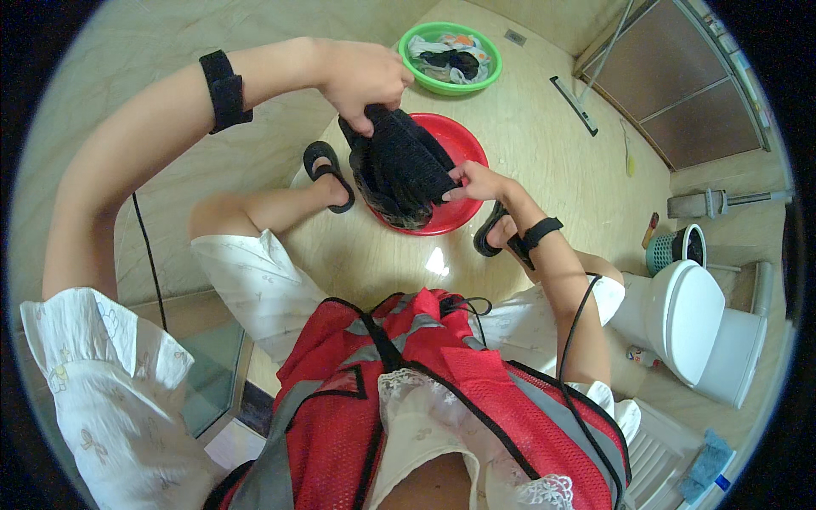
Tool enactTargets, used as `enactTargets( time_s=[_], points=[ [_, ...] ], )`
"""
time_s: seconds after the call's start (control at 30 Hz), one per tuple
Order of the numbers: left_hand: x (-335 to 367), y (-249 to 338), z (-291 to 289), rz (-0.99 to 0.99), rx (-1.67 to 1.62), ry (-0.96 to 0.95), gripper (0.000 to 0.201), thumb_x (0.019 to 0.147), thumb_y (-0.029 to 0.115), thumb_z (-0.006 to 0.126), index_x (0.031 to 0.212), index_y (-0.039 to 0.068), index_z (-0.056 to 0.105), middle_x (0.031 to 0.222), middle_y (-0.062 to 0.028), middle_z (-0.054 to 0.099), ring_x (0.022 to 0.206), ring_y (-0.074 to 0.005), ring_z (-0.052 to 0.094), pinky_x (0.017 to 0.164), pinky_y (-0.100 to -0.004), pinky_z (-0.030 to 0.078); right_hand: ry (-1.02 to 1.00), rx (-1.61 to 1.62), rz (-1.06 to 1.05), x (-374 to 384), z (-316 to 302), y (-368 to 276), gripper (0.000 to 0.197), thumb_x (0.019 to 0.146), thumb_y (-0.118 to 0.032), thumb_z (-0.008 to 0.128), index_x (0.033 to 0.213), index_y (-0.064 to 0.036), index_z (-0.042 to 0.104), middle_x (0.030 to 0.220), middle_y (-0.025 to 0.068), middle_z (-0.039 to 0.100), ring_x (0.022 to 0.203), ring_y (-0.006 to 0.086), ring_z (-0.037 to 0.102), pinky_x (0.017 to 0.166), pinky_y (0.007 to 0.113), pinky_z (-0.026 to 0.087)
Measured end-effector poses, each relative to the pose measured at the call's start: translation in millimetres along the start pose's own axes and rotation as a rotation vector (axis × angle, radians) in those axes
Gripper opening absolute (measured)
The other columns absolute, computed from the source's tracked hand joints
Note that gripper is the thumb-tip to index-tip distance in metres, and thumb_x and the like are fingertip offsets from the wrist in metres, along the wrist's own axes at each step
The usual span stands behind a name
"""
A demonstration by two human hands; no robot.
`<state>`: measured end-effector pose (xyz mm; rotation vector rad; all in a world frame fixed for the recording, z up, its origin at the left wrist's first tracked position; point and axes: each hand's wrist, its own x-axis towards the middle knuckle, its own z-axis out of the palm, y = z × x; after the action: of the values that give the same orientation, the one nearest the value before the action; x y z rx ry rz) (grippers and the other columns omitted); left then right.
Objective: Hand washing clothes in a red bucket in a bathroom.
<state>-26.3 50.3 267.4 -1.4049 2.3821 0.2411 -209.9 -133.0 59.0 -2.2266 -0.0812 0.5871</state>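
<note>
A black ribbed piece of fabric (pixel 399 161) hangs between my two hands, over a red basin (pixel 455 132) on the floor. My left hand (pixel 364 83) is closed on its upper left end, held higher than the other. With bent fingers my right hand (pixel 473 181) pinches the cloth's lower right edge above the basin's rim. The lower part of the fabric looks wet and shiny. It hides much of the basin's inside, so whatever lies beneath cannot be seen.
Beyond the red basin stands a green basin (pixel 406 64) holding white and black laundry. A floor squeegee (pixel 575 106) leans at the far right. Along the right side are a white toilet (pixel 690 314), a green bin (pixel 663 254) and a blue cloth (pixel 708 467).
</note>
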Motion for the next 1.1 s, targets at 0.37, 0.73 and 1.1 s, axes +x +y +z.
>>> enactTargets(
  time_s=[0.37,0.73,1.1],
  points=[
    [-50,-33,40,-0.375,0.024,0.318,0.027,0.07,0.028,0.068,0.073,0.002,0.061,0.085,-0.0133,0.054,0.084,-0.0318,0.055,0.071,-0.0421,0.045,0.419,-0.084,-0.015,-79,-45,-9,0.026,0.078,-0.022,0.067,0.083,0.0023,0.062,0.075,0.0143,0.061,0.071,0.0186,0.057,0.064,0.033,0.044],
    [-116,-60,-19,-0.808,-0.043,0.658,0.035,0.071,0.03,0.061,0.072,-0.005,0.058,0.063,-0.0244,0.055,0.059,-0.0359,0.057,0.055,-0.0418,0.043,0.973,-0.454,-0.123,-116,-170,-140,0.046,0.081,-0.042,0.063,0.086,0.0033,0.066,0.053,0.0093,0.055,0.05,0.0124,0.05,0.052,0.031,0.044],
    [-122,-28,-51,-0.715,-0.001,0.754,0.03,0.079,0.026,0.059,0.084,-0.004,0.06,0.074,-0.0218,0.06,0.069,-0.0357,0.059,0.063,-0.0406,0.046,1.078,-0.299,-0.259,-127,-217,-179,0.034,0.085,-0.028,0.063,0.101,0.0018,0.066,0.083,0.001,0.066,0.075,0.0049,0.056,0.069,0.019,0.044]
  ],
)
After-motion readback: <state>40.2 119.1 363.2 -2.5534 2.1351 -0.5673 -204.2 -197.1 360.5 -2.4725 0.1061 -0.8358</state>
